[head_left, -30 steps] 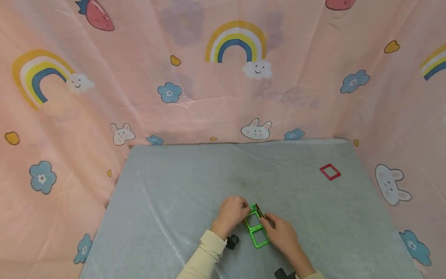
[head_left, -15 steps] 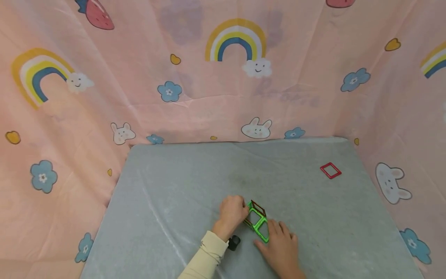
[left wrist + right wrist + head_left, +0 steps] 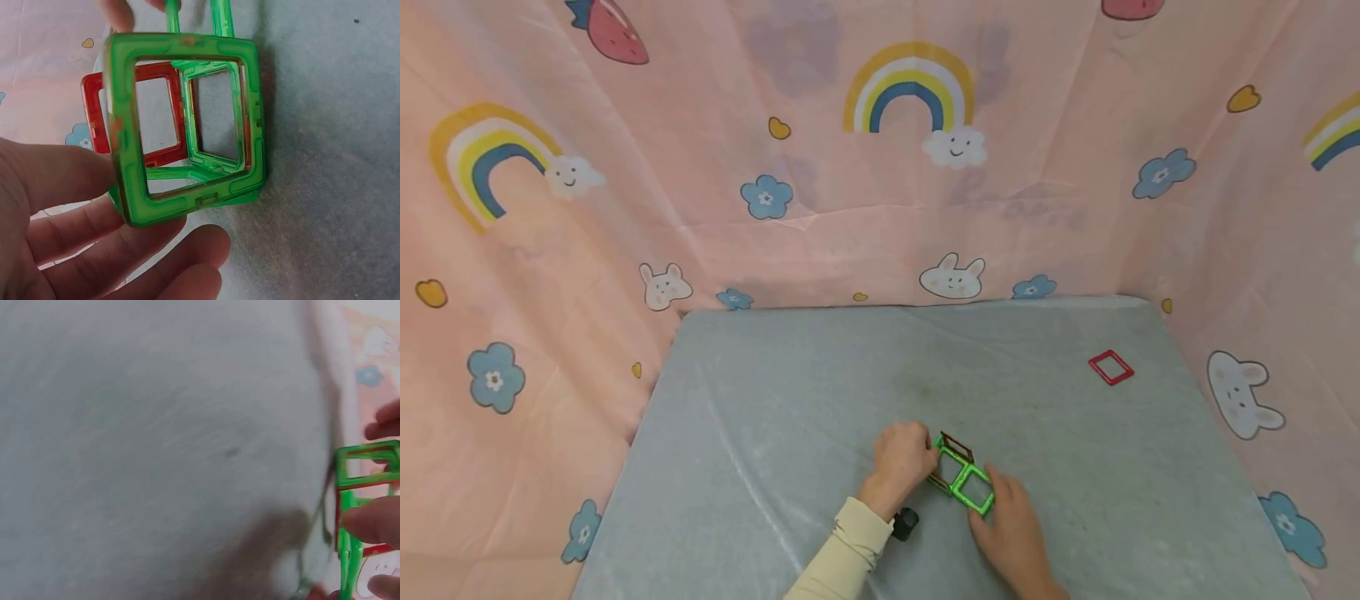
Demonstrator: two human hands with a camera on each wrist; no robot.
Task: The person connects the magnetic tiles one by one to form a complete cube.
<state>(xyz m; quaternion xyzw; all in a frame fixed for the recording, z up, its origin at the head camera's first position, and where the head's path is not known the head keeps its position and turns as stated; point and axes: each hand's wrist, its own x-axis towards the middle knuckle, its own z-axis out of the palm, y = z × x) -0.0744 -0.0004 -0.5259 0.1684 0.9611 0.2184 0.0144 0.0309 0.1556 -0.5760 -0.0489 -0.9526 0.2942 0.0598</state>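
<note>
A small box-like build of green and red square magnetic tiles stands between the hands. My left hand [image 3: 898,462] grips its left end. In the left wrist view the thumb lies at the side of a green tile [image 3: 187,47], with fingers beneath it. Behind that tile are a red tile [image 3: 94,119] and a further green one. From the build's right side sticks out another green tile [image 3: 970,505], which my right hand [image 3: 1015,533] pinches at its outer edge. The right wrist view shows the right thumb [image 3: 375,520] against green tile edges.
One loose red square tile [image 3: 1101,373] lies at the back right of the grey-clothed table [image 3: 790,392]. A pink patterned curtain [image 3: 700,167] surrounds the table's back and sides. A black device [image 3: 906,523] sits at the left wrist.
My right hand has gone from the build's upper right side to the protruding green tile, opening out and then pinching it. That tile has swung rightward and the build has turned. My left hand stays nearly still.
</note>
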